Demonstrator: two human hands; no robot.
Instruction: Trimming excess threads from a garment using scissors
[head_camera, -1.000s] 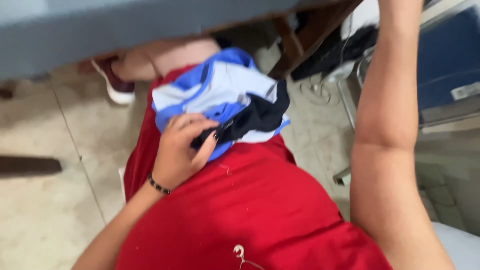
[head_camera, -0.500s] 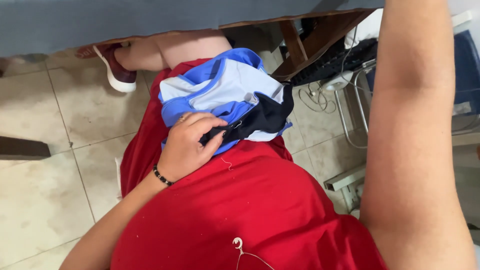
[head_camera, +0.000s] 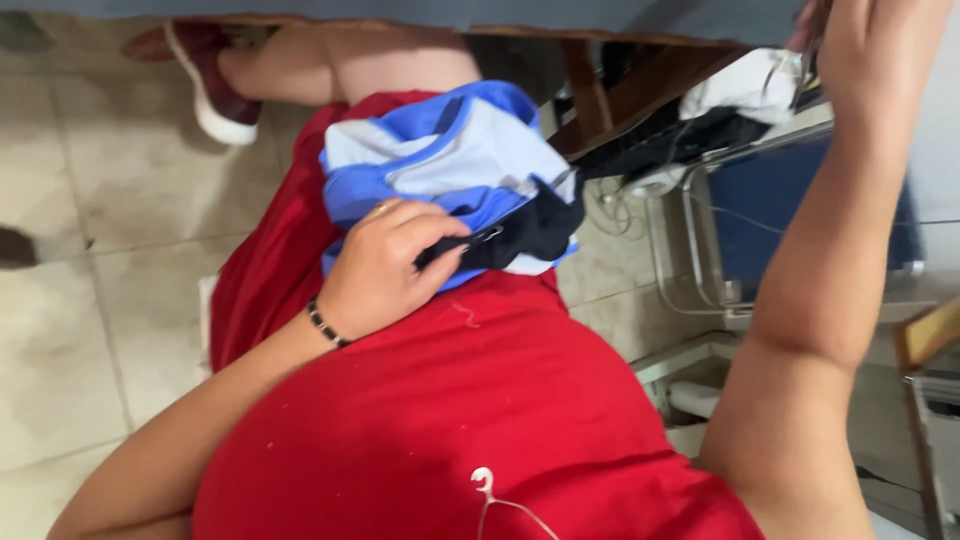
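1. At the far left, the beige tiled floor (head_camera: 90, 300) carries one dark red shoe with a white sole (head_camera: 205, 75), worn on the person's foot under the table edge.
2. The left hand (head_camera: 385, 265), with one black beaded bracelet (head_camera: 325, 325) at the wrist, lies on the lap. Its fingers are curled together and pinch the black strip of the crumpled fabric bundle of blue, pale grey and black cloth (head_camera: 450, 150).
3. The fabric bundle sits on the thigh, on top of the red cloth garment (head_camera: 480, 400) that covers the lap, just under the wooden table edge (head_camera: 600, 95).
4. The step in hand looks like steadying and gripping the cloth on the lap with one hand. I judge that any lift or unfolding would call for a fuller grasp than this pinch, since the loose folds could slide off the knee.
5. One short white thread (head_camera: 490, 490) lies on the red garment near the bottom.
6. Further right is one white crumpled cloth (head_camera: 745, 90), above one metal tube frame (head_camera: 690, 250).
7. The right hand (head_camera: 870, 40) is raised at the top right corner, well apart from the bundle. Its fingers are cut off by the frame edge, so I cannot tell their state.
8. Count: two hands, one bundle, one shoe, one bracelet.
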